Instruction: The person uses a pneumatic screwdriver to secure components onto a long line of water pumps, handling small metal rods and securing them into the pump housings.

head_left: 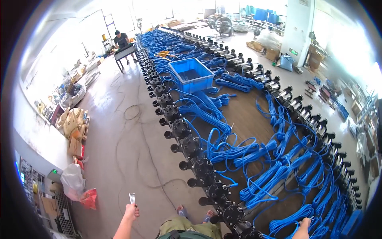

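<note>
My left hand is closed around a small bunch of thin pale strips that stand up out of the fist, over the floor left of the table. At the lower right, my right hand has its fingers curled at a coiled blue cable on the table; a strand runs to the fingers, and a small pale bit shows at their tips. More blue cable bundles lie around it. Black pump-like fittings line the table edge nearest my legs.
A blue plastic crate sits on the long table among cables. Shiny metal cylinders with black ends line the far edge. A loose cable trails over the floor. A person stands at a small table further off.
</note>
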A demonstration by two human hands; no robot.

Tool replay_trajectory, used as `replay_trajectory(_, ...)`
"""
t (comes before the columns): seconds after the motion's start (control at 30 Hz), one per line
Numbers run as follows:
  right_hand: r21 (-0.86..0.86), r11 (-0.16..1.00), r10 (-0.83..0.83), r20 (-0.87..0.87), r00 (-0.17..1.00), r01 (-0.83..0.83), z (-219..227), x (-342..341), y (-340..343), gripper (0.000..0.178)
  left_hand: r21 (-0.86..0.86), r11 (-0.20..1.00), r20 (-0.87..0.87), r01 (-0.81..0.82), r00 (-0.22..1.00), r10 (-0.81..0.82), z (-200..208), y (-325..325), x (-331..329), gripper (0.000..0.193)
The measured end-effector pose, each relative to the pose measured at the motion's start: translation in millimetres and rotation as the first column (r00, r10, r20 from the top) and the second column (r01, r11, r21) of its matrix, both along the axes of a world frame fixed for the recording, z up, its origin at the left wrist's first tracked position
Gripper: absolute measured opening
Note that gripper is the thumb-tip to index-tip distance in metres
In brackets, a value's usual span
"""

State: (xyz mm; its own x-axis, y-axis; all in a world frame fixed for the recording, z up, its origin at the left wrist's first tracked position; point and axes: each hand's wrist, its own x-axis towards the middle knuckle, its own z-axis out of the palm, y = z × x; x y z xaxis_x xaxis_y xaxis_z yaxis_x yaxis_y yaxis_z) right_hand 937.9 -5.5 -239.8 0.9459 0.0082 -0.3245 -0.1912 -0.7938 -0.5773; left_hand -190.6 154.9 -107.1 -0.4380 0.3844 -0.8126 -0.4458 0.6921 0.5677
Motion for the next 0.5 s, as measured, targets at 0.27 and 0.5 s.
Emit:
replay_trajectory(0.27, -0.094, 0.983, 0.182, 0.589, 0.788, -0.157, 167.7, -7.9, 160.3, 0.057, 0.334, 0.943, 0.164, 0.010, 0.984, -0.069, 108.6, 191.0, 12.3, 0.031)
replay_trajectory(0.5, 0.659, 0.346, 0.677, 0.318, 0.664, -0.668, 459.2, -514.0, 402.0, 0.017, 0.788, 0.542, 0.229, 0.291, 0.680, -0.697, 235.5, 359.2, 116.3, 0.032)
